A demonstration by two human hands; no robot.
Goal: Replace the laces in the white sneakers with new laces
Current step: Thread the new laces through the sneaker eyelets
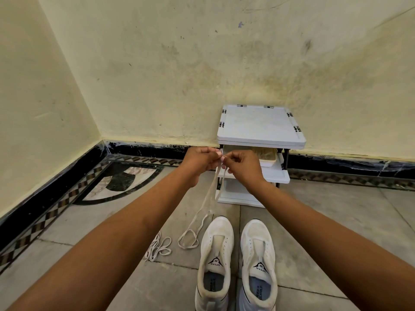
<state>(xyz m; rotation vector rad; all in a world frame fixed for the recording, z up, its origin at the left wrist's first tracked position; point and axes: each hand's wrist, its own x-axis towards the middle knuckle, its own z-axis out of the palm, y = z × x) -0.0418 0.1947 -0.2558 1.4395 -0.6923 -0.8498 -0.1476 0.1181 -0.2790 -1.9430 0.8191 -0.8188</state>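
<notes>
Here, a person's two bare arms reach forward over a tiled floor (125,223) in the corner of a room. The left hand (199,161) and the right hand (241,167) meet in the air, almost touching, in front of a small white shelf rack (260,124). Both hands have their fingers curled and pinch the top of a long pale lace (208,198) between the fingertips. From the hands the lace hangs down in two strands and ends in a loose loop on the floor, just beside the toe of the nearer shoe. A pair of white sneakers (216,248) stands side by side on the floor below the hands, toes pointing toward the wall, tongues open to view. A second lace (158,246) lies in a loose tangle on the floor to the left of the sneakers, apart from them. The rack stands against a yellowish wall (202,63), and a shallow tray (268,157) sits on the shelf under its top.
</notes>
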